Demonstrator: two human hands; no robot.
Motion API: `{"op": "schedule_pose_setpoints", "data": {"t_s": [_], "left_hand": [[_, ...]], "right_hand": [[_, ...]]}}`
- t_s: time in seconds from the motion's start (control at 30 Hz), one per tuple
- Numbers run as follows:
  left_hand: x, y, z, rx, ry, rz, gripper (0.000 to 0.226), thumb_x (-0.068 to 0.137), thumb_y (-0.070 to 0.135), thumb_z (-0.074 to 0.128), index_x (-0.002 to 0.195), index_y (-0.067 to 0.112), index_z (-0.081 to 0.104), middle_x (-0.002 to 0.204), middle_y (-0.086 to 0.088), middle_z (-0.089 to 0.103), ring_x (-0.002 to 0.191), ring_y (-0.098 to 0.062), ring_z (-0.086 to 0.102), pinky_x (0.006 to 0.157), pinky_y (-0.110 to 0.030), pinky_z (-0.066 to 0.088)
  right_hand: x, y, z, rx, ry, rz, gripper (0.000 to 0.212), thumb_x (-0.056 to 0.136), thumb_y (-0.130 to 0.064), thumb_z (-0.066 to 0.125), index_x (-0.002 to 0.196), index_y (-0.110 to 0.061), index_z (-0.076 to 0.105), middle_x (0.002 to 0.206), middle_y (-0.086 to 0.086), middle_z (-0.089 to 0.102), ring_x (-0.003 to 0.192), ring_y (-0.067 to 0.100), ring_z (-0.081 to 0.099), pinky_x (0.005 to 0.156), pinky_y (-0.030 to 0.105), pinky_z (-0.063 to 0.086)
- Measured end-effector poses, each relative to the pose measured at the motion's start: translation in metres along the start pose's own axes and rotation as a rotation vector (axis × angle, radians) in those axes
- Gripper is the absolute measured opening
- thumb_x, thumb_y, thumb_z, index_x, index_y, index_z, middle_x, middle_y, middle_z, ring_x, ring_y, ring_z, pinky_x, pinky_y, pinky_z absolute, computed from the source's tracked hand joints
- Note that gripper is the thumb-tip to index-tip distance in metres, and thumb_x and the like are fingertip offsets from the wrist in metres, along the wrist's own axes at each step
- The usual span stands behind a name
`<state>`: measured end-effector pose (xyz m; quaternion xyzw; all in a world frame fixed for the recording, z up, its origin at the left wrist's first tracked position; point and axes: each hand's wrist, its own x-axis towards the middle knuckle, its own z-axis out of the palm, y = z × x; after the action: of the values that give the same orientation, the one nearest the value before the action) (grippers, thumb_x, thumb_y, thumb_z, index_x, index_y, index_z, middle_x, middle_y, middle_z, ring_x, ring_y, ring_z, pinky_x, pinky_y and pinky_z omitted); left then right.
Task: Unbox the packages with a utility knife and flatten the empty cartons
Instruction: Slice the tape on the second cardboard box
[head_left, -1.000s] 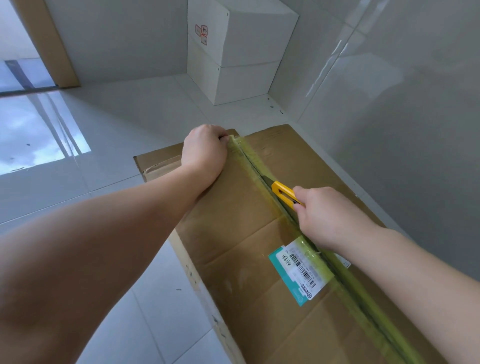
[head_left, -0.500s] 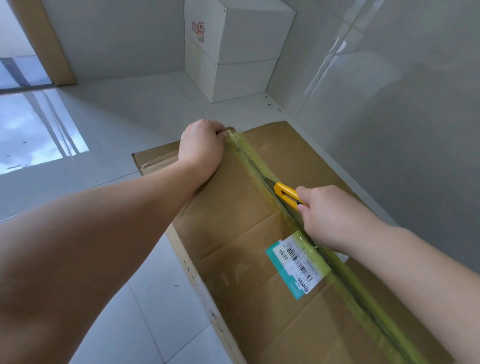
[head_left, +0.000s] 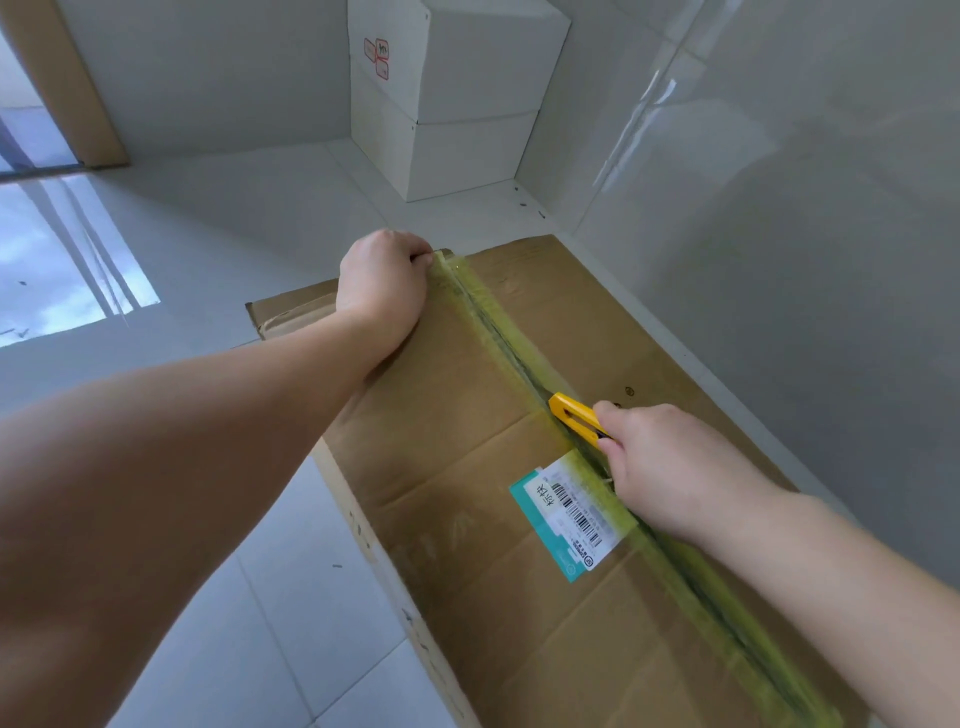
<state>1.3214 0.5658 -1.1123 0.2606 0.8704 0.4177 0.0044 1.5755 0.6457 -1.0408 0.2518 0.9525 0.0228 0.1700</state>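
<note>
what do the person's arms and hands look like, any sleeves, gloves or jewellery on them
Both forearms are bare as far up as the head view shows, with no sleeve edge in sight. The left hand and right hand wear no gloves. No watch, bracelet or band shows on either wrist, and no ring on the visible fingers. No tattoos or markings can be seen.

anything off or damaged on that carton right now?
Nothing serious. The shipping label sits skewed and runs under the yellow-green tape on the seam, right in the knife path. The brown carton shows creases and scuffs only; no spills.
</note>
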Motion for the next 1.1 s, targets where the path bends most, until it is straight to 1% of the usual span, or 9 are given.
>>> {"op": "schedule_pose_setpoints", "data": {"t_s": [0.17, 0.33, 0.4, 0.5, 0.6, 0.7, 0.87, 0.97, 1.1], "left_hand": [[0.001, -0.001, 0.002, 0.025, -0.011, -0.008, 0.024, 0.094, 0.017, 0.052, 0.106, 0.015, 0.072, 0.108, -0.007, 0.068, 0.107, -0.027, 0.056, 0.091, -0.032, 0.041], [0.004, -0.005, 0.007, 0.045, -0.019, -0.019, 0.024, 0.094, 0.018, 0.051, 0.106, 0.015, 0.071, 0.110, -0.008, 0.068, 0.108, -0.028, 0.056, 0.093, -0.034, 0.041], [0.001, -0.002, 0.008, 0.143, -0.026, 0.017, 0.026, 0.094, 0.017, 0.048, 0.110, 0.014, 0.068, 0.114, -0.010, 0.063, 0.109, -0.030, 0.052, 0.095, -0.035, 0.038], [-0.019, 0.018, 0.013, 0.242, -0.043, 0.309, 0.036, 0.085, 0.004, 0.046, 0.116, 0.014, 0.063, 0.122, -0.010, 0.052, 0.116, -0.032, 0.043, 0.102, -0.039, 0.030], [-0.049, 0.044, 0.019, 0.183, -0.416, 0.682, 0.042, 0.071, -0.003, 0.047, 0.105, 0.013, 0.067, 0.109, -0.006, 0.059, 0.108, -0.027, 0.051, 0.092, -0.036, 0.042], [-0.077, 0.060, 0.030, 0.264, -0.668, 0.871, 0.042, 0.069, -0.002, 0.050, 0.101, 0.015, 0.070, 0.104, -0.002, 0.062, 0.102, -0.024, 0.053, 0.087, -0.034, 0.044], [-0.089, 0.064, 0.034, 0.319, -0.702, 0.837, 0.042, 0.076, -0.001, 0.046, 0.106, 0.019, 0.068, 0.107, 0.002, 0.059, 0.104, -0.020, 0.049, 0.087, -0.031, 0.041], [-0.088, 0.062, 0.031, 0.340, -0.669, 0.793, 0.042, 0.075, 0.000, 0.047, 0.108, 0.018, 0.066, 0.108, 0.002, 0.058, 0.105, -0.020, 0.048, 0.084, -0.027, 0.039], [-0.089, 0.058, 0.029, 0.354, -0.655, 0.800, 0.041, 0.074, 0.001, 0.047, 0.107, 0.017, 0.066, 0.107, 0.000, 0.056, 0.106, -0.021, 0.048, 0.090, -0.032, 0.040]], "right_hand": [[-0.005, 0.008, 0.008, -0.029, -0.002, -0.004, 0.006, 0.098, -0.021, 0.039, 0.097, -0.019, 0.044, 0.070, -0.004, 0.041, 0.059, 0.018, 0.043, 0.044, 0.028, 0.024], [-0.035, 0.024, 0.017, -0.083, -0.054, -0.005, 0.018, 0.099, -0.023, 0.035, 0.112, -0.020, 0.046, 0.079, -0.004, 0.048, 0.072, 0.024, 0.053, 0.052, 0.034, 0.036], [-0.038, 0.026, 0.022, -0.064, -0.045, -0.010, 0.021, 0.099, -0.023, 0.035, 0.116, -0.020, 0.046, 0.083, -0.003, 0.050, 0.075, 0.024, 0.055, 0.056, 0.034, 0.040], [-0.039, 0.026, 0.026, -0.031, -0.021, -0.011, 0.023, 0.099, -0.022, 0.035, 0.119, -0.020, 0.046, 0.087, -0.001, 0.054, 0.078, 0.024, 0.057, 0.060, 0.035, 0.044], [-0.041, 0.028, 0.028, -0.008, -0.011, -0.001, 0.023, 0.099, -0.023, 0.035, 0.119, -0.019, 0.046, 0.087, -0.001, 0.054, 0.078, 0.025, 0.057, 0.060, 0.035, 0.045], [-0.042, 0.028, 0.031, 0.007, 0.005, 0.009, 0.020, 0.097, -0.019, 0.038, 0.114, -0.019, 0.047, 0.085, 0.000, 0.054, 0.077, 0.026, 0.057, 0.059, 0.036, 0.046], [-0.041, 0.028, 0.036, 0.006, 0.008, 0.030, 0.023, 0.092, -0.012, 0.042, 0.113, -0.019, 0.046, 0.080, -0.001, 0.050, 0.069, 0.023, 0.054, 0.052, 0.034, 0.041], [-0.041, 0.028, 0.034, -0.032, -0.010, 0.027, 0.017, 0.091, -0.011, 0.043, 0.106, -0.017, 0.046, 0.074, -0.001, 0.045, 0.064, 0.024, 0.050, 0.045, 0.031, 0.032], [-0.051, 0.029, 0.031, -0.050, -0.044, 0.038, 0.010, 0.092, -0.012, 0.044, 0.096, -0.019, 0.038, 0.072, -0.001, 0.042, 0.064, 0.024, 0.049, 0.043, 0.031, 0.027]]}}
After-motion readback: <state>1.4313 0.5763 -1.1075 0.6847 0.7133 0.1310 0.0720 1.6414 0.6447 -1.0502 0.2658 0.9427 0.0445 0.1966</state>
